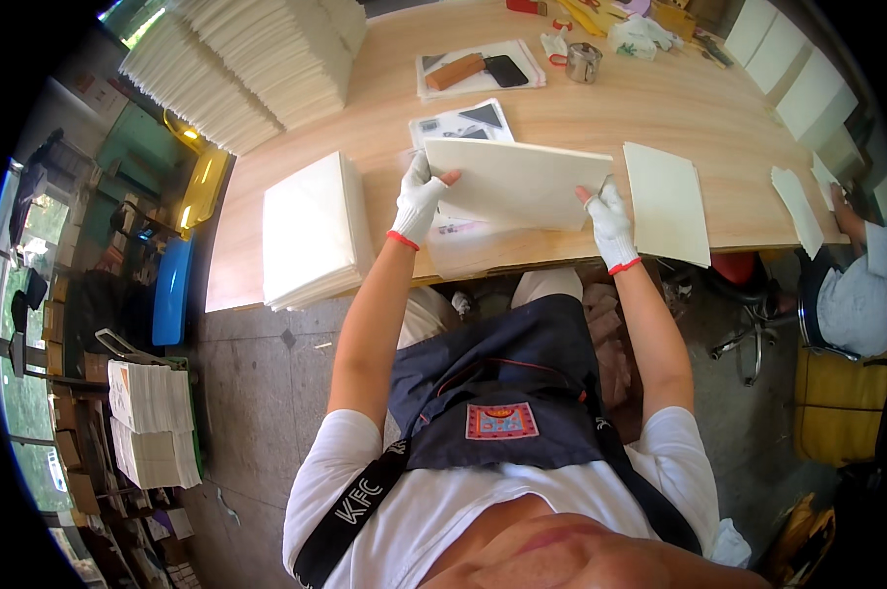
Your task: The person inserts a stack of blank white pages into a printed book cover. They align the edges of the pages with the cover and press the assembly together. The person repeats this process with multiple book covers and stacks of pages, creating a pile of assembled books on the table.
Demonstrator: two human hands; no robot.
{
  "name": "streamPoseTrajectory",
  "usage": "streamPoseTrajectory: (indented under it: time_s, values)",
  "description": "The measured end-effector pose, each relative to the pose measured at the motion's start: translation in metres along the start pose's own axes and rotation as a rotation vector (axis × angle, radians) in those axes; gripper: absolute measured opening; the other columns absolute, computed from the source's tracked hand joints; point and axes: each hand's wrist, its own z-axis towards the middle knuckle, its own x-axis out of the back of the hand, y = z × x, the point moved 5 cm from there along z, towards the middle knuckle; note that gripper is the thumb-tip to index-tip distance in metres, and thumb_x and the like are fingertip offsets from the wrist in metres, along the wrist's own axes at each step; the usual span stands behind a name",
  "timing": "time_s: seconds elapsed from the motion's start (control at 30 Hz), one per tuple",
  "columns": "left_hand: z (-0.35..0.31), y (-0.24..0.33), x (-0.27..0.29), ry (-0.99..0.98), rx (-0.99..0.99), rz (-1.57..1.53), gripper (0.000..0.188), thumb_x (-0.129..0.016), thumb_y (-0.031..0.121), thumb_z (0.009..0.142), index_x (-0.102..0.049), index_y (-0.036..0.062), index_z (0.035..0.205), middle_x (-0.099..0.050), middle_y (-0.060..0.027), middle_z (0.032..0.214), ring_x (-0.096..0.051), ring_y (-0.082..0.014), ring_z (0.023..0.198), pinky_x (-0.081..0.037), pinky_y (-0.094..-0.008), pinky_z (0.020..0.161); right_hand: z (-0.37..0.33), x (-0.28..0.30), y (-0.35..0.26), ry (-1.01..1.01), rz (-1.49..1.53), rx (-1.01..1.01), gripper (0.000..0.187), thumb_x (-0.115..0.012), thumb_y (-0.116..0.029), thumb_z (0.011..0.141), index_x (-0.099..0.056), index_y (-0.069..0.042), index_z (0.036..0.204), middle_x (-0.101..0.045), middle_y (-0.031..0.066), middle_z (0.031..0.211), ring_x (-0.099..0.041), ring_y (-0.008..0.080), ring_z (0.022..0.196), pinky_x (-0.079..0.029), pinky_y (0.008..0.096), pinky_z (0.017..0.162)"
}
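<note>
A cream-white rectangular sheet [522, 185], or a thin set of sheets, is held up at a tilt over the table's near edge. My left hand [420, 199], in a white glove with a red cuff, is closed on its left edge, thumb on the face toward me. My right hand [608, 222], gloved alike, grips the right edge; the bare thumb tip shows. Partly covered behind the sheet lies a printed page [461, 124] with grey pictures. A thick stack of white sheets [311, 228] sits left of my hands, and a lower cream pile [665, 203] on the right.
Tall paper stacks [252, 64] rise at the back left. Farther back lie a dark phone [506, 71] on papers, a metal cup [583, 63] and a plastic bag [642, 37]. A co-worker's arm [849, 218] reaches the table's right end. A loaded trolley [154, 422] stands at left.
</note>
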Motion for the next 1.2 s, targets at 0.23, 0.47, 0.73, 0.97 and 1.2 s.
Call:
streamPoseTrajectory:
  time_s: [0.23, 0.47, 0.73, 0.97, 1.2]
  values:
    - [-0.008, 0.001, -0.001, 0.070, 0.065, 0.115, 0.033, -0.067, 0.009, 0.079, -0.056, 0.0022, 0.109, -0.065, -0.0057, 0.093, -0.059, -0.0123, 0.085, -0.046, -0.0262, 0.078, -0.008, 0.004, 0.014, -0.025, 0.120, -0.028, 0.032, -0.058, -0.005, 0.084, -0.053, -0.001, 0.115, -0.061, 0.0035, 0.105, -0.054, 0.0111, 0.098, -0.045, 0.0286, 0.082]
    - [-0.017, 0.049, -0.020, 0.037, 0.005, 0.130, 0.031, -0.068, 0.010, 0.080, -0.057, 0.0019, 0.108, -0.063, -0.0023, 0.092, -0.056, -0.0101, 0.083, -0.045, -0.0233, 0.075, -0.058, 0.009, -0.058, -0.358, -0.679, -0.320, 0.023, -0.057, -0.016, 0.089, -0.059, 0.006, 0.097, -0.066, 0.0070, 0.085, -0.063, 0.0165, 0.067, -0.050, 0.0286, 0.066]
    - [-0.077, -0.015, -0.017, -0.461, -0.222, 1.353, 0.043, -0.058, 0.030, 0.082, -0.053, 0.0067, 0.117, -0.051, -0.0122, 0.120, -0.048, -0.0319, 0.109, -0.038, -0.0413, 0.092, -0.129, 0.085, -0.042, -0.031, 0.130, -0.381, 0.054, -0.057, -0.014, 0.083, -0.037, 0.002, 0.131, -0.049, 0.0105, 0.125, -0.048, 0.0202, 0.115, -0.039, 0.0321, 0.096]
    - [-0.052, -0.037, -0.026, -0.254, -0.336, 1.497, 0.036, -0.061, 0.027, 0.075, -0.056, 0.0113, 0.108, -0.051, -0.0104, 0.115, -0.045, -0.0276, 0.113, -0.034, -0.0414, 0.095, -0.152, 0.089, -0.040, 0.043, 0.349, -0.581, 0.063, -0.058, -0.020, 0.081, -0.033, 0.000, 0.135, -0.047, 0.0132, 0.130, -0.051, 0.0233, 0.116, -0.045, 0.0344, 0.094]
    - [-0.055, -0.015, -0.028, -0.346, 0.071, 1.515, 0.031, -0.061, 0.013, 0.073, -0.055, 0.0167, 0.103, -0.054, -0.0056, 0.109, -0.052, -0.0291, 0.106, -0.048, -0.0422, 0.080, -0.159, 0.068, -0.033, -0.043, 0.374, -0.636, 0.063, -0.061, -0.023, 0.079, -0.036, 0.000, 0.133, -0.051, 0.0131, 0.125, -0.055, 0.0222, 0.110, -0.047, 0.0337, 0.091]
